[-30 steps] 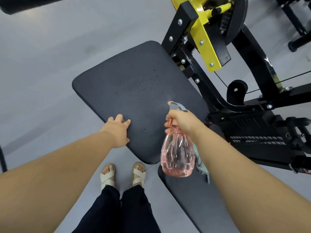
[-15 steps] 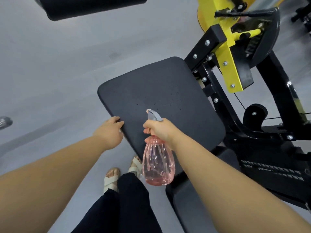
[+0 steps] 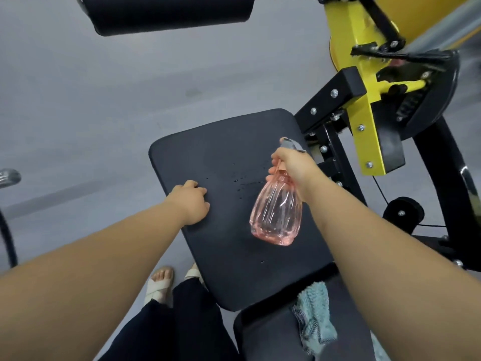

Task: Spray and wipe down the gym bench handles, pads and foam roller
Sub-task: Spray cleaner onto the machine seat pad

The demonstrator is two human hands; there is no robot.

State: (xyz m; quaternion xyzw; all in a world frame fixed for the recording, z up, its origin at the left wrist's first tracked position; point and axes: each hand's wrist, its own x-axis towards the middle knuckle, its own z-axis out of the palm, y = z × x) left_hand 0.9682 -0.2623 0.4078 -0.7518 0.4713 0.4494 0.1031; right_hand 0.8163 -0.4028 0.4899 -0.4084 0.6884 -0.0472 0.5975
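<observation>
A black bench pad [image 3: 234, 142] fills the middle of the view, with small spray droplets on its centre. My left hand [image 3: 191, 201] rests on the pad's left edge, its fingers on the top surface. My right hand [image 3: 294, 166] grips the neck of a pink clear spray bottle [image 3: 277, 212] with a grey nozzle, held above the pad's right side. A black foam roller [image 3: 169, 11] spans the top of the view. A teal cloth [image 3: 313, 319] hangs under my right forearm, over a second dark pad [image 3: 268, 334].
The machine's black and yellow frame [image 3: 364, 131] with bolts, a cable and a pulley [image 3: 402, 212] stands to the right of the pad. Grey floor [image 3: 78, 126] lies to the left. My sandalled feet [image 3: 161, 282] stand beside the pad's near corner. A chrome part [image 3: 7, 175] shows at the left edge.
The view has tilted up, bringing the foam roller into sight. My right hand has carried the bottle right, over the pad's right side. More droplets lie on the pad. The cloth shows again.
</observation>
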